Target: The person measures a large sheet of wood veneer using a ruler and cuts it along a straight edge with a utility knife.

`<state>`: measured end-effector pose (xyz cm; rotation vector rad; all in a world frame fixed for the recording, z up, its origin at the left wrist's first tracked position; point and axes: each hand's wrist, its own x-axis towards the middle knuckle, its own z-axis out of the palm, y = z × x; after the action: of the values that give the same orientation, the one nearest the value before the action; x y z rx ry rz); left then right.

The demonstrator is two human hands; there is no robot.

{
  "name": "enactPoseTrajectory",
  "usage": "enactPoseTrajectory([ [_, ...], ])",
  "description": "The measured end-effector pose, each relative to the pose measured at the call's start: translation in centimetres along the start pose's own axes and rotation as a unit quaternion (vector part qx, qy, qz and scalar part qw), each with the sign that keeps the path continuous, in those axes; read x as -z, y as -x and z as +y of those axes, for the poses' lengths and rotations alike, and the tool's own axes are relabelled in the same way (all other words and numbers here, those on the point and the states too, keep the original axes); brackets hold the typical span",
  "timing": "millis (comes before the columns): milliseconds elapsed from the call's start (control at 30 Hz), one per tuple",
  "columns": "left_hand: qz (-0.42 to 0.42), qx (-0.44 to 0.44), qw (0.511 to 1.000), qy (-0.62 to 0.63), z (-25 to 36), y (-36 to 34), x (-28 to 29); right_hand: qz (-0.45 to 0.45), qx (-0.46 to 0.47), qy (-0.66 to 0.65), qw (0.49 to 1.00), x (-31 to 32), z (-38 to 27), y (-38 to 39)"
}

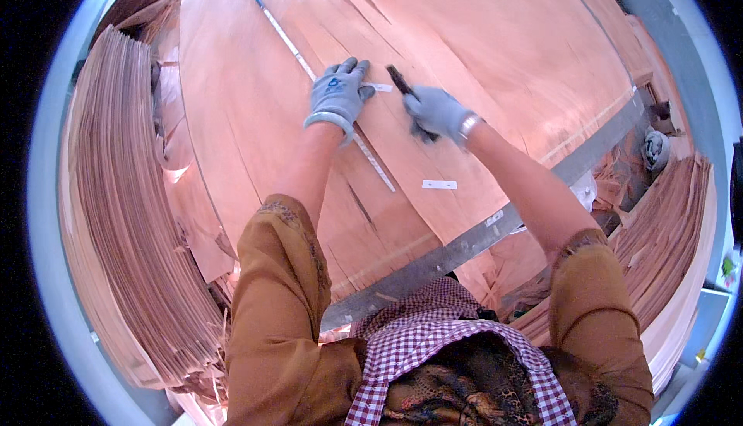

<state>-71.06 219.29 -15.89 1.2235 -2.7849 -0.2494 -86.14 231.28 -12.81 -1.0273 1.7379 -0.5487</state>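
Observation:
My left hand (338,91), in a grey glove with darker fingertips, lies flat on a thin pinkish wood veneer sheet (433,128). Its thumb reaches the end of a short white strip of tape (379,87). To its right, my right hand (439,111), also gloved, is closed around a slim dark tool (399,80) whose kind I cannot make out. Motion blurs this hand, and the dark patch under it is unclear. A second white tape strip (439,184) lies nearer to me on the veneer. A long white marked strip (290,43) runs diagonally past my left hand.
Tall veneer stacks stand at the left (116,194) and at the lower right (665,232). A grey metal edge (402,277) borders the work surface on my side. Cracks (362,205) run through the veneer. Torn scraps (511,271) lie beyond the edge, with a grey rolled cloth (655,150) at the right.

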Motion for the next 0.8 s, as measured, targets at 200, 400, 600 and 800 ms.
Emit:
enactPoseTrajectory([
  [200, 0.002, -0.003, 1.0, -0.007, -0.4, -0.3, -0.7, 0.006, -0.008, 0.2, 0.98, -2.4, -3.7, -5.1],
  [400, 0.037, -0.003, 0.998, -0.044, -1.8, -0.6, -2.1, -0.037, 0.005, 0.304, 0.952, -5.8, -3.6, 1.0],
  [600, 0.006, 0.036, 0.999, -0.038, 2.8, 0.3, 0.5, -0.009, 0.008, 0.342, 0.94, -7.9, 4.7, 10.8],
  [800, -0.021, 0.051, 0.998, -0.019, 2.2, 0.4, 0.6, -0.082, -0.077, 0.343, 0.933, -8.3, 10.1, 22.3],
])
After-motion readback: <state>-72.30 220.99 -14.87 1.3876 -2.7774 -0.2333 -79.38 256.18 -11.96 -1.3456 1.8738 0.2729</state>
